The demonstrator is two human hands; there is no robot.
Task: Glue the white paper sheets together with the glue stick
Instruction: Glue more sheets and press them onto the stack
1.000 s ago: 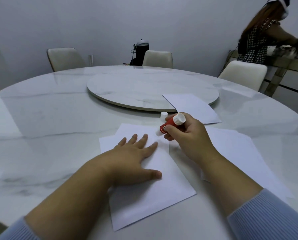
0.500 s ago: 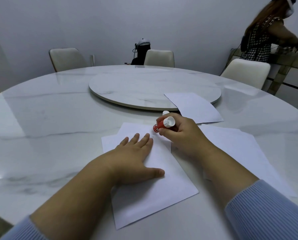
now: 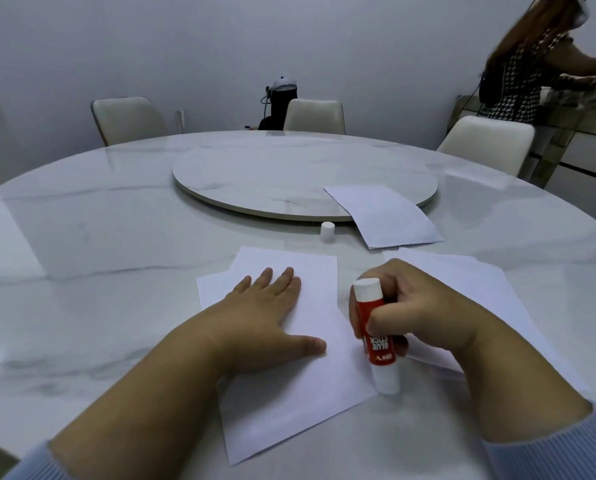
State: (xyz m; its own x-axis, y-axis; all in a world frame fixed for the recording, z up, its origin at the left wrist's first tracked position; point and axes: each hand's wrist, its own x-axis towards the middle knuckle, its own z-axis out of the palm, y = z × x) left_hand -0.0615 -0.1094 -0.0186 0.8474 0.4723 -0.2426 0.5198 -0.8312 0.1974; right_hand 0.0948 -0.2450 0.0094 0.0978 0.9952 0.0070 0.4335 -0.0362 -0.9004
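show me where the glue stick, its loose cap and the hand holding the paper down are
glue stick [image 3: 376, 327], head view, red label.
cap [image 3: 327, 232], head view, side.
left hand [image 3: 265, 306], head view, back of hand.

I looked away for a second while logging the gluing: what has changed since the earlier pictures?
The right hand has drawn the glue stick back along the sheet's right edge, from its far corner to near its front corner, with its lower end down by the paper. The small white cap, earlier half hidden behind that hand, now stands clear. The left hand stays flat on the sheet.

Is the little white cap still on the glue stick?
No, the white cap stands alone on the table, apart from the glue stick the right hand grips.
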